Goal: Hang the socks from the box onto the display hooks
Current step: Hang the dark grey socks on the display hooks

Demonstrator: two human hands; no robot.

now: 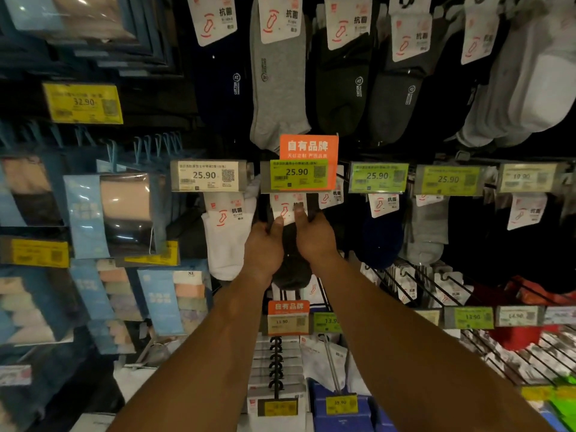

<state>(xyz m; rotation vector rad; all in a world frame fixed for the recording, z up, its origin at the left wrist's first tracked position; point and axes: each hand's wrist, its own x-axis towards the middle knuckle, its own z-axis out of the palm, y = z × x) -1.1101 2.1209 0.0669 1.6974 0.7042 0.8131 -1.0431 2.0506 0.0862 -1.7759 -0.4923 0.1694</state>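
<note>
Both hands up at the middle hook row. Left hand (263, 249) and right hand (314, 240) pinch one dark sock pack (291, 260) by its white header card (285, 210), one hand on each side, thumbs on the card front. Fingers of both hands clenched on the pack, none released. Pack hangs between the hands, right below the green 25.90 price tag (297, 176) and orange brand sign (308, 148), just beside the white sock pack (226, 241) on the neighbouring hook to the left. Hook tip itself is hidden behind the tag, so cannot tell whether the card hole is already on the hook. Box not in view.

Step in hand looks like threading the card hole onto the hook. To do it well: keep the card flat and level, both hands even so it does not twist, line the hole up under the tag, then push straight back along the hook. Risk: card bends or catches on the tag holder, or snags the packs behind. Let go only once the pack hangs freely.
</note>
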